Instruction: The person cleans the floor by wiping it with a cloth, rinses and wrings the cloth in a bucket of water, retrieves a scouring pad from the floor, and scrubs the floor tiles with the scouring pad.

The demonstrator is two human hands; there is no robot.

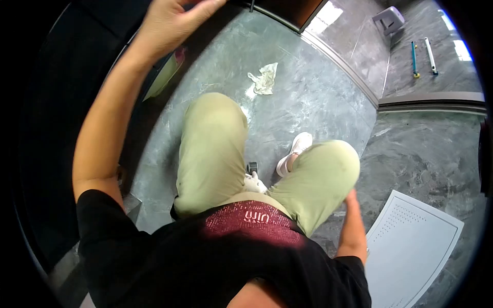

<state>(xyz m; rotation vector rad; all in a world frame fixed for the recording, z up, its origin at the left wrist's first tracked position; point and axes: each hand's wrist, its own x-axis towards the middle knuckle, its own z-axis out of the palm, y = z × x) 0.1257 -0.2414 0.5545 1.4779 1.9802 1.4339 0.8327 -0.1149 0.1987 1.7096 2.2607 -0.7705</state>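
My left hand (177,23) is raised at the top left, in front of a dark panel, and partly cut off by the frame edge. Its thumb stretches out to the right, apart from the finger that shows, and I see nothing held. Low beside my right knee is my right hand (352,204); its fingers are mostly hidden behind the green trouser leg (328,174). A small black round object (251,167) sits on the floor between my feet, close to a white shoe (295,151). Farther forward lies a crumpled pale cloth or tissue (264,79).
A dark cabinet-like surface (56,128) runs along the left. On the right lies a light grey perforated panel (411,246). Beyond a raised floor track (431,101) are a blue rod (414,59), a white rod (430,56) and a grey stool (390,20).
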